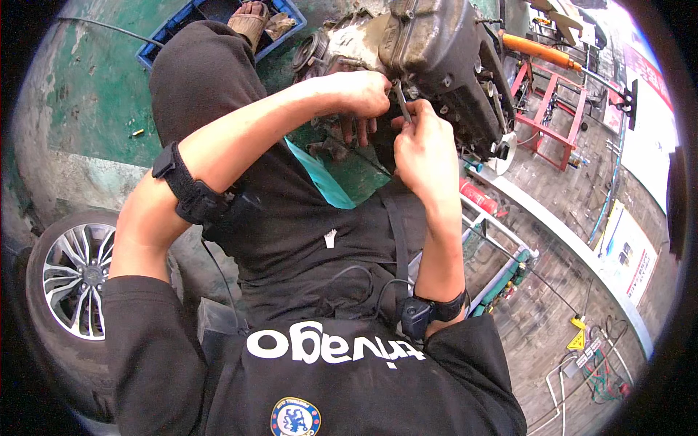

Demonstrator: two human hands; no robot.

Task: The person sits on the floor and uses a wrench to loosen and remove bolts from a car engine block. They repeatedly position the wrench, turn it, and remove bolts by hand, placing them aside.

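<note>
A grimy engine (429, 40) with a dark cover fills the top centre. My right hand (425, 145) is closed round a slim metal tool (402, 100) at the engine's lower side. My left hand (367, 102) is at the tool's upper end, thumb and forefinger curled against it, while darker fingers hang below, partly in shadow. Both forearms carry black straps, and my dark-clothed knee and torso lie beneath them.
A blue crate (291, 22) sits top left beside my sandalled foot. An alloy wheel (76, 280) lies left. Right are an orange jack handle (538, 47), red metal frame (545, 116), fire extinguisher (476, 196), white rail (582, 261), cables, and leaning boards (622, 247).
</note>
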